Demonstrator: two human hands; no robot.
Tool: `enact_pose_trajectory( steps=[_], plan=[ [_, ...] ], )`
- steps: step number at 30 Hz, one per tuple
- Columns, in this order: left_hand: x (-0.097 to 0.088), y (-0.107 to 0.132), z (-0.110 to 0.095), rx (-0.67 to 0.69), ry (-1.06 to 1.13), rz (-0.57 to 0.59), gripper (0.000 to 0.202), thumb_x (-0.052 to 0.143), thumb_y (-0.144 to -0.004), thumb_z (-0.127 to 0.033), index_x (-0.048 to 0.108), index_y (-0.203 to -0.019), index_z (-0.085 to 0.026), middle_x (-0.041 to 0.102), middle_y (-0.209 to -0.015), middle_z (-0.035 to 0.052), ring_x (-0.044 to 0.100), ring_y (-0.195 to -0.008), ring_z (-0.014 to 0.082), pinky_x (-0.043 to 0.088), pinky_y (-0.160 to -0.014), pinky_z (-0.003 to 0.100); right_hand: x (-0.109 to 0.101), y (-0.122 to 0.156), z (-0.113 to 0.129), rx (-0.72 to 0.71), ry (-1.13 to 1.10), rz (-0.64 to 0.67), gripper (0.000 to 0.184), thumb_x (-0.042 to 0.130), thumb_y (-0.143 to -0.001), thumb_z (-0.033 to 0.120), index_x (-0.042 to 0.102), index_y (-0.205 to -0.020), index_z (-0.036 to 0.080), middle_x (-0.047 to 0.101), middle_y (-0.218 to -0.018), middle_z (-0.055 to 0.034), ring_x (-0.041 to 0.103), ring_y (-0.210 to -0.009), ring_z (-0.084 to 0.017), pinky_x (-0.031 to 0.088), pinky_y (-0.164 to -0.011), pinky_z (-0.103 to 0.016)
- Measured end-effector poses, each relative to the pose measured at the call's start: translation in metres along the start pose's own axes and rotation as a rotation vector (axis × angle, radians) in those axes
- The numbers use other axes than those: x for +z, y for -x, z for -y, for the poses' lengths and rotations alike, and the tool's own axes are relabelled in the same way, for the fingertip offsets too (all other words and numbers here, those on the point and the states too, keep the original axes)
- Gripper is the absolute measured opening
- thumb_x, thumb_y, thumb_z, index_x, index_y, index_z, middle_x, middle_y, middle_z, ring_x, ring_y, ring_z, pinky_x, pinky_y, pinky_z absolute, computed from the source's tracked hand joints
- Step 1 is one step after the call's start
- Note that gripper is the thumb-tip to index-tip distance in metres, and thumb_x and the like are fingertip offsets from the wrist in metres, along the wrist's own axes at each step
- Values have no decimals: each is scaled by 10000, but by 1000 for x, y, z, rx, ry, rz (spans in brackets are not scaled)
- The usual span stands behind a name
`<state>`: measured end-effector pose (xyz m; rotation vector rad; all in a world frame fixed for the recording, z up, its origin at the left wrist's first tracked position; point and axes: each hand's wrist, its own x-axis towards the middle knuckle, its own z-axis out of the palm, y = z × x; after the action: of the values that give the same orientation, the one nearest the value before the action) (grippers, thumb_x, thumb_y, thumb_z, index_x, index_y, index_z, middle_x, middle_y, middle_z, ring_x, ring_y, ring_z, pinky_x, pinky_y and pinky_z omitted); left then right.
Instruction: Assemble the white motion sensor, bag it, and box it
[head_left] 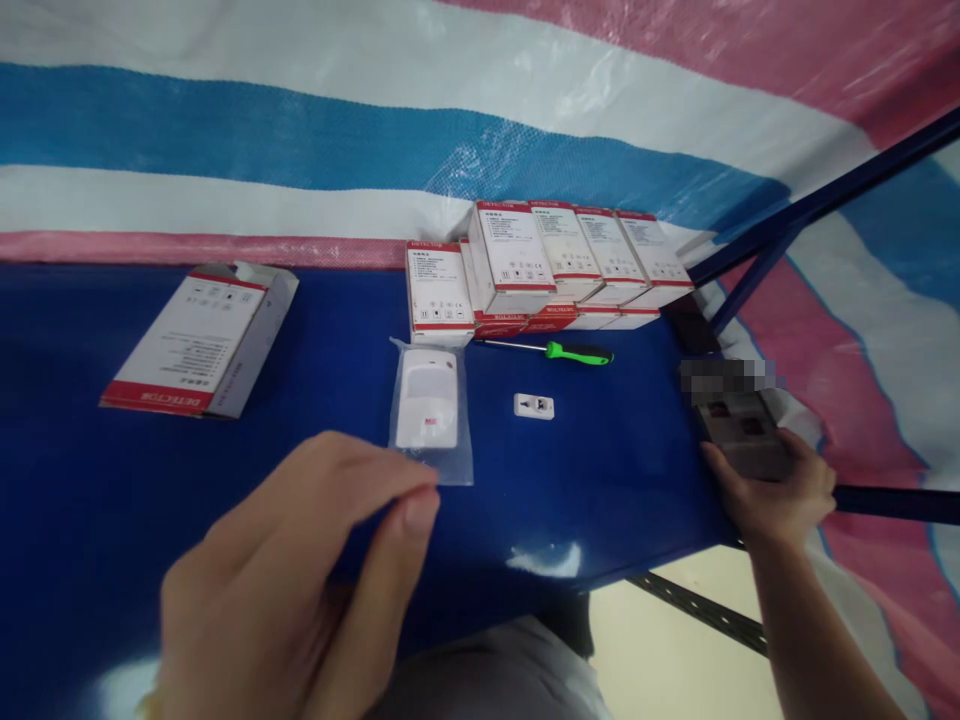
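My left hand (300, 580) hovers low over the blue table (112, 500), thumb and fingers pinched at the near edge of a clear plastic bag holding a white sensor (427, 400). My right hand (780, 495) rests at the table's right edge, gripping a dark flat device (739, 430) whose upper part is blurred. A small white plastic part (534, 406) lies between the hands. A green-handled screwdriver (559, 350) lies behind it.
An open white-and-red box (199, 340) lies flat at the left. Several like boxes (570, 260) stand stacked at the back, one more (439, 290) beside them. A striped tarp (300, 130) hangs behind. A blue metal frame bar (817, 205) runs at the right.
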<state>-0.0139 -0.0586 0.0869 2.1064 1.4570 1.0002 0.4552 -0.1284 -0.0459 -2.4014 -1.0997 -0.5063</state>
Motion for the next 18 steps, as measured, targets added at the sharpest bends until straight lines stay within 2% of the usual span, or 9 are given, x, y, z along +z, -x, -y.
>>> enact_pose_trajectory(
  steps=[3,6,8,12,15,18],
  plan=[
    [-1,-27,9,75,-44,21,151,533,-923,-280,582,-785,-242,600,-671,-42,543,-582,100,436,-590,250,1,0,-2,-4,-12,-3,937,731,-512,705,607,-1249,140,634,-1128,-173,540,-1131,-405,424,-957,-548],
    [2,-40,25,62,-118,11,339,542,-919,-339,493,-616,-196,416,-490,-58,392,-441,78,330,-490,257,2,-1,-2,4,-3,-4,969,724,-497,725,608,-1253,130,641,-1126,-185,545,-1130,-418,428,-947,-564],
    [6,-46,33,29,-141,14,381,545,-908,-373,481,-581,-190,395,-465,-61,357,-420,74,295,-481,266,3,-1,-1,15,5,-9,995,714,-481,746,616,-1242,112,647,-1122,-203,555,-1119,-432,433,-937,-579],
    [11,-58,41,-18,-128,-14,344,582,-866,-368,503,-584,-188,455,-474,-68,393,-435,71,297,-511,266,1,-2,3,38,3,-12,1010,693,-472,767,625,-1236,109,653,-1139,-215,562,-1119,-447,431,-934,-598],
    [17,-65,44,-71,-120,-76,410,620,-829,-356,386,-543,-180,352,-443,-76,319,-427,66,271,-506,266,0,-2,4,45,8,-1,1001,714,-462,745,627,-1236,116,657,-1141,-212,565,-1121,-452,434,-933,-599],
    [26,-70,45,-178,-117,-196,493,630,-815,-315,244,-543,-175,226,-465,-69,223,-461,70,234,-506,268,1,-1,3,36,13,-3,974,726,-479,725,618,-1239,125,652,-1141,-210,562,-1125,-446,436,-931,-596]
  ],
)
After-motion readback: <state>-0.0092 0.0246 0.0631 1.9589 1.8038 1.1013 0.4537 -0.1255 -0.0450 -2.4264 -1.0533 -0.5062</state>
